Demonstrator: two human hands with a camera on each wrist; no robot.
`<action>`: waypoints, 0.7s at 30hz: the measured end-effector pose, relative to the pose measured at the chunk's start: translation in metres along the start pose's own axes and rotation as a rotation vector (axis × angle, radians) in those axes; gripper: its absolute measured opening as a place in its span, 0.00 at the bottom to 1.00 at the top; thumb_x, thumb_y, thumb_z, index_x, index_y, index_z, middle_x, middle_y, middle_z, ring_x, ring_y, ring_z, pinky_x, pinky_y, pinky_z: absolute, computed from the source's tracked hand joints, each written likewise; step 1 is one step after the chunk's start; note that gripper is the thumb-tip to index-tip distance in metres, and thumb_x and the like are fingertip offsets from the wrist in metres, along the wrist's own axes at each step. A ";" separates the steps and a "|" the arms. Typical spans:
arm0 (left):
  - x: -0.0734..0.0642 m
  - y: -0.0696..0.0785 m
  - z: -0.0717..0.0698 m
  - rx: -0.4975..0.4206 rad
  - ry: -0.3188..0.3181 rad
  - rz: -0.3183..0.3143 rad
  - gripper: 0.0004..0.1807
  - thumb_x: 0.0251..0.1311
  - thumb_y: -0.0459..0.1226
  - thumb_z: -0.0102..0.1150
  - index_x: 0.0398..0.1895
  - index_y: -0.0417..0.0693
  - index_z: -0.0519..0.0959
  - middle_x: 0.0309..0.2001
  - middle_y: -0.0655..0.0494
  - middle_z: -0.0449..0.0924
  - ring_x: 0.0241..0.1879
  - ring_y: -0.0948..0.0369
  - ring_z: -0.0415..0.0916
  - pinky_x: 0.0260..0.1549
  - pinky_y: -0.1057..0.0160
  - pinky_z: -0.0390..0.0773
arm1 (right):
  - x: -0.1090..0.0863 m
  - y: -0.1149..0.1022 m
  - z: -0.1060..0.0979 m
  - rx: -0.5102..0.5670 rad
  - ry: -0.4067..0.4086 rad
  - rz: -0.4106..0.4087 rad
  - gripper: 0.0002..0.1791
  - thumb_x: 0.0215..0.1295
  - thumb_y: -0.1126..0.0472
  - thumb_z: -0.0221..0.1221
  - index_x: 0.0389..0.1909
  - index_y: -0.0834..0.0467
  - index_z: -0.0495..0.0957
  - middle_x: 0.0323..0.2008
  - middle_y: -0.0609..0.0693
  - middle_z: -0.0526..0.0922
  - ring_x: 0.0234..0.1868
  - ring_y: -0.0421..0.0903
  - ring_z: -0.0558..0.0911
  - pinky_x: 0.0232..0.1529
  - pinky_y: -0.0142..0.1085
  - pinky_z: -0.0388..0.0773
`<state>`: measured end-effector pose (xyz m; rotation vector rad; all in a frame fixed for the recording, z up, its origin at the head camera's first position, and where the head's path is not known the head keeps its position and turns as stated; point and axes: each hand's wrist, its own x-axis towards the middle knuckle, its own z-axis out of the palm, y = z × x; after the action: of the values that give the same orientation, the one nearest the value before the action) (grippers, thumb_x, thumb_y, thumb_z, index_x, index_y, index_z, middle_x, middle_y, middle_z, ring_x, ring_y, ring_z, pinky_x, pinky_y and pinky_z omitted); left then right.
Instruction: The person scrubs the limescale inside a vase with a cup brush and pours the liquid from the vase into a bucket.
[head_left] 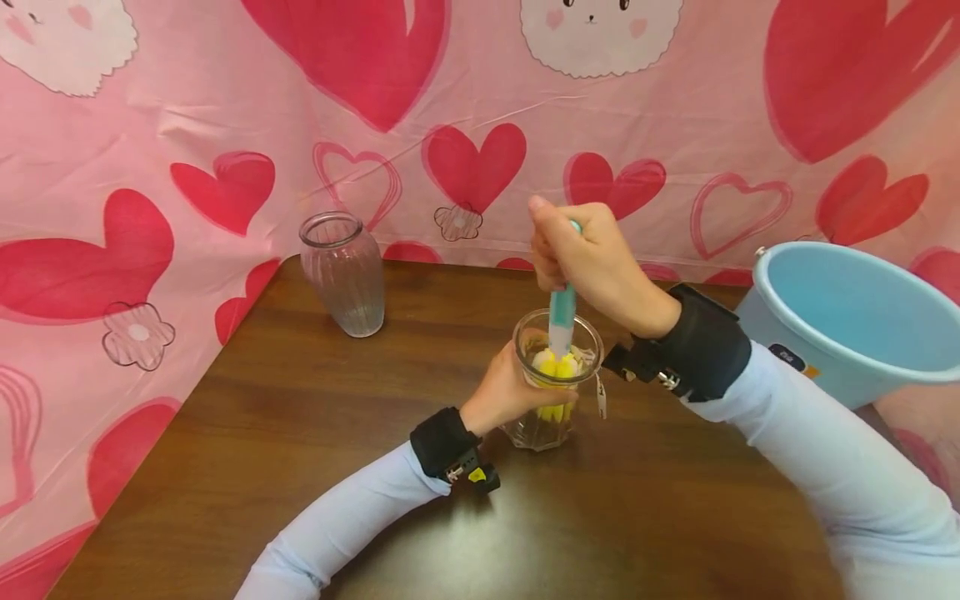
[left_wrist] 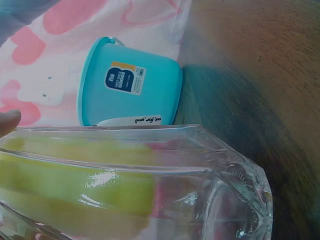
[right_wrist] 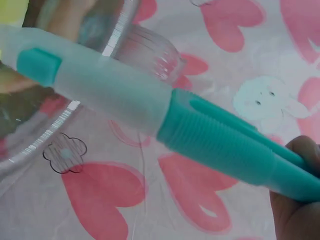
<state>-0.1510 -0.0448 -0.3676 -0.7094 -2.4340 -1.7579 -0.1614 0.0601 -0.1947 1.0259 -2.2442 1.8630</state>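
Pink heart-print cloth (head_left: 480, 50) hangs behind a dark wood table (head_left: 337, 483). Ribbed glass vase (head_left: 347, 279) at back left, apart from both hands; pale blue bucket (head_left: 843, 385) at right. Faceted glass jar (head_left: 536, 433) stands near mid-table, upright or nearly; whether its base touches wood, cannot tell.

Left hand (head_left: 504, 390) wrapped round the jar below the rim. Right hand (head_left: 600, 271) fisted about the upper part of a teal handle (head_left: 562, 307); its yellow head (head_left: 553, 367) sits inside the jar. Left wrist view: yellow stops short of the base.

My reading: lower the head into that bottom stretch, twisting and pressing lightly outward to meet each facet. A firm left grip matters; moisture would make glass slippery. Camera mount (head_left: 637, 358) at the right wrist lies near the rim; wide strokes could knock it.
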 end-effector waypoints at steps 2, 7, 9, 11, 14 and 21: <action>0.000 0.000 0.000 -0.011 0.002 0.002 0.39 0.33 0.39 0.76 0.52 0.45 0.65 0.46 0.54 0.74 0.45 0.62 0.71 0.46 0.64 0.71 | 0.005 -0.005 -0.004 0.039 0.029 -0.007 0.29 0.70 0.59 0.44 0.07 0.63 0.54 0.08 0.52 0.56 0.10 0.48 0.57 0.13 0.35 0.58; -0.002 0.001 0.000 -0.039 0.000 0.000 0.39 0.34 0.38 0.76 0.53 0.45 0.65 0.45 0.54 0.75 0.43 0.62 0.72 0.44 0.64 0.71 | 0.014 -0.018 -0.016 0.183 0.083 0.006 0.29 0.70 0.57 0.44 0.07 0.61 0.53 0.09 0.51 0.53 0.09 0.47 0.53 0.12 0.35 0.50; -0.002 0.001 0.001 -0.042 -0.001 -0.001 0.40 0.34 0.37 0.75 0.54 0.45 0.65 0.46 0.54 0.74 0.43 0.62 0.71 0.45 0.64 0.71 | 0.017 -0.023 -0.023 0.278 0.112 0.034 0.29 0.70 0.57 0.44 0.07 0.60 0.52 0.09 0.50 0.50 0.10 0.46 0.50 0.13 0.35 0.46; -0.001 0.002 0.001 -0.041 0.001 0.002 0.42 0.34 0.37 0.76 0.56 0.45 0.64 0.47 0.54 0.74 0.45 0.61 0.71 0.46 0.63 0.71 | 0.021 -0.026 -0.030 0.351 0.144 0.051 0.28 0.69 0.58 0.44 0.07 0.60 0.52 0.09 0.50 0.49 0.10 0.45 0.48 0.14 0.35 0.43; 0.000 0.001 0.001 -0.023 0.010 0.010 0.43 0.34 0.38 0.76 0.57 0.45 0.64 0.49 0.53 0.74 0.47 0.61 0.71 0.48 0.62 0.71 | 0.025 -0.027 -0.040 0.466 0.190 0.110 0.28 0.69 0.58 0.43 0.07 0.59 0.51 0.10 0.50 0.47 0.10 0.44 0.45 0.14 0.34 0.40; -0.001 0.001 0.001 -0.013 0.008 -0.015 0.41 0.34 0.39 0.76 0.55 0.45 0.64 0.47 0.54 0.74 0.45 0.62 0.71 0.46 0.62 0.71 | 0.026 -0.006 -0.050 0.565 0.237 0.194 0.28 0.71 0.60 0.35 0.06 0.58 0.50 0.09 0.49 0.46 0.11 0.43 0.42 0.14 0.32 0.38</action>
<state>-0.1498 -0.0439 -0.3677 -0.6861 -2.4319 -1.7795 -0.1966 0.0930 -0.1644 0.5884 -1.7744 2.6269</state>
